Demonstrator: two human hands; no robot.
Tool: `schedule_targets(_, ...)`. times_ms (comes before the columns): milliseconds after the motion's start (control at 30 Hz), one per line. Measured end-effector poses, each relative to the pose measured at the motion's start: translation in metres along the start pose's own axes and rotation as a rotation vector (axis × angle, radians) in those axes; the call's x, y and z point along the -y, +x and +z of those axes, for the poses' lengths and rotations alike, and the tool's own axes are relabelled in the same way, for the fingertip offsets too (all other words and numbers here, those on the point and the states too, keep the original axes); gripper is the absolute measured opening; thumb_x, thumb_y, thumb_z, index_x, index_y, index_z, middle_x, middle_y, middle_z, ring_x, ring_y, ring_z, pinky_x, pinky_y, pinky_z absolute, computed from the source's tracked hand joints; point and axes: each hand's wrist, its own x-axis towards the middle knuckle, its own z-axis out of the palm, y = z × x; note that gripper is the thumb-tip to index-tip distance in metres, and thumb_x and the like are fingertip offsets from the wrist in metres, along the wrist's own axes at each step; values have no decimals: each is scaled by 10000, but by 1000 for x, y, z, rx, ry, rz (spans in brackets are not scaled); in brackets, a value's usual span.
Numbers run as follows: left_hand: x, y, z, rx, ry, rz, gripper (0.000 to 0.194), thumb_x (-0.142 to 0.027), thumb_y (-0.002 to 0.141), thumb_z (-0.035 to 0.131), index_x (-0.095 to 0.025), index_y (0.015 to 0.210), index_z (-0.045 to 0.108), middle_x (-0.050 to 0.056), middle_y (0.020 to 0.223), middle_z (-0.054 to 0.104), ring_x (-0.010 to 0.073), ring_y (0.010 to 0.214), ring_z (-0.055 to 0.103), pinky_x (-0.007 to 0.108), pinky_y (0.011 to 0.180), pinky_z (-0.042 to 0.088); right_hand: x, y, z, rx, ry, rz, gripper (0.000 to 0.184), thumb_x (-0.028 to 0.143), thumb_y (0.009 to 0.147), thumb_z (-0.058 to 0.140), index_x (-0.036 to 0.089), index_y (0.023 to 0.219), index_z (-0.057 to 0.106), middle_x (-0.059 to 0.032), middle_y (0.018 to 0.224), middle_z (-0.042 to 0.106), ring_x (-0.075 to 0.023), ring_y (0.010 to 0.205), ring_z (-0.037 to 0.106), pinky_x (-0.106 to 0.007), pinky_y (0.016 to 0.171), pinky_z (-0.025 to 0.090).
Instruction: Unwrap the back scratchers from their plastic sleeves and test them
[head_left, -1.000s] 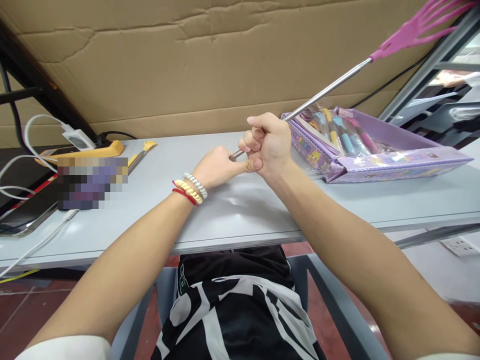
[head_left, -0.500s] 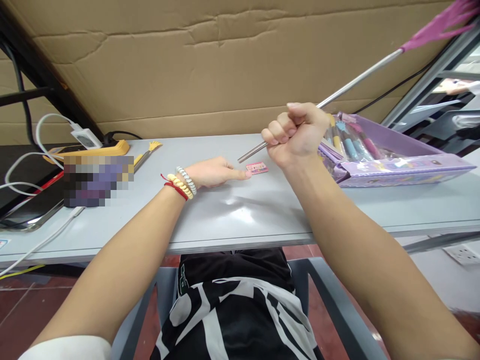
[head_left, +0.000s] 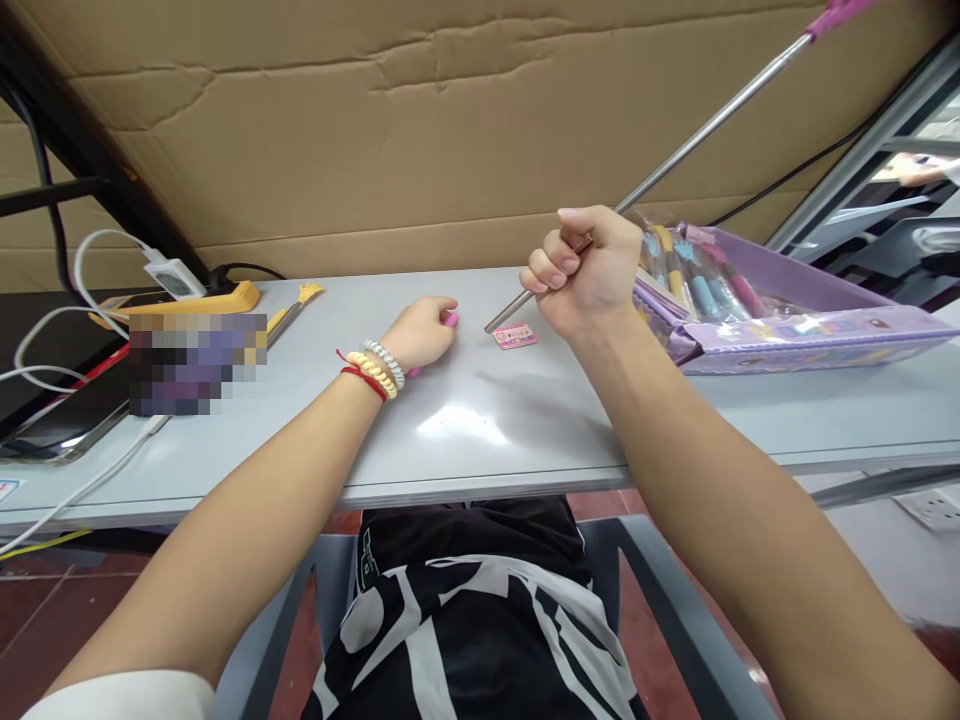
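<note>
My right hand (head_left: pixel 585 268) is a fist wrapped round a thin metal telescopic rod (head_left: pixel 697 130). The rod slants up to the right to a pink head (head_left: pixel 836 12) at the frame's top edge; its bare lower end (head_left: pixel 496 324) hovers just above the grey table (head_left: pixel 480 420). A small pink label (head_left: pixel 515 336) lies on the table below that end. My left hand (head_left: pixel 421 333), with bead bracelets on the wrist, rests on the table with fingers curled round a small pink piece (head_left: pixel 449 320), probably the rod's handle cap.
A purple box (head_left: pixel 795 320) of similar coloured rods stands at the right. A yellow power strip (head_left: pixel 187 300), white charger and cables, a phone and a yellow back scratcher (head_left: pixel 289 305) lie at the left. A cardboard wall stands behind the table.
My hands came apart. The right hand lifted the rod up and right, uncovering the pink label. The left hand drew back left and curled round a pink piece.
</note>
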Motion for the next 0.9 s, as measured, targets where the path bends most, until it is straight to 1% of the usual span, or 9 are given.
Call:
schedule_targets(67, -3, 0, 2, 33, 42, -21, 518, -136, 771, 546, -143, 1286, 595, 109, 1174, 691, 204, 943, 662, 283, 781, 505, 0, -2, 2, 2, -6, 7, 532, 287, 828, 613, 221, 537, 172, 78, 409, 171, -68, 332, 218, -268, 370, 266)
schedule_targets(200, -9, -1, 6, 30, 242, 51, 488, -36, 726, 506, -134, 1174, 673, 87, 1080, 705, 211, 1008, 624, 292, 920, 466, 1, -3, 2, 5, 11, 15, 510, 269, 830, 595, 217, 546, 175, 77, 409, 183, -66, 340, 225, -266, 383, 284)
schedule_targets(333, -12, -2, 10, 34, 346, 120, 469, -18, 728, 492, -118, 1140, 693, 103, 1060, 704, 222, 1027, 618, 290, 945, 459, 1, -3, 2, 8, 20, 22, 501, 279, 831, 595, 219, 551, 184, 77, 408, 194, -68, 341, 226, -270, 387, 290)
schedule_targets(433, -12, -3, 12, 64, 362, 114, 469, -20, 759, 471, -130, 1158, 692, 107, 1054, 722, 241, 1069, 621, 304, 961, 453, 2, -4, 3, 4, 2, 35, 478, 291, 832, 588, 218, 546, 211, 74, 400, 212, -72, 341, 242, -273, 392, 301)
schedule_targets(533, -13, -2, 10, 72, 359, 98, 445, -57, 808, 462, -127, 1192, 676, 121, 1146, 710, 253, 1130, 607, 320, 998, 430, 4, -5, 3, 19, -15, 56, 483, 327, 834, 599, 221, 535, 234, 69, 398, 226, -80, 345, 252, -273, 393, 300)
schedule_targets(633, -14, -2, 3, -43, 239, 90, 376, -153, 881, 436, -118, 1174, 668, 123, 1178, 695, 236, 1126, 605, 310, 994, 422, 3, -4, 2, 76, -10, 93, 514, 417, 847, 598, 224, 518, 254, 65, 405, 248, -90, 346, 275, -280, 404, 315)
schedule_targets(733, -18, -6, -4, -162, -10, 168, 346, -328, 941, 401, -150, 1021, 686, 77, 1041, 709, 200, 1002, 624, 282, 884, 451, -2, -1, 1, 117, 13, 95, 537, 494, 899, 509, 223, 498, 277, 53, 404, 280, -112, 368, 385, -291, 456, 384)
schedule_targets(833, -24, -13, -7, -86, -174, 272, 375, -463, 930, 435, -159, 913, 655, 36, 838, 665, 157, 803, 595, 257, 728, 438, -11, 2, 1, 124, 10, 71, 550, 532, 905, 507, 215, 503, 305, 47, 432, 343, -126, 455, 519, -289, 545, 457)
schedule_targets(900, -28, -17, -4, -16, -196, 305, 339, -463, 920, 465, -165, 887, 624, 4, 732, 599, 127, 681, 528, 246, 650, 399, -16, 2, 1, 122, -15, 66, 540, 549, 870, 570, 211, 525, 329, 48, 468, 401, -128, 523, 576, -286, 597, 487)
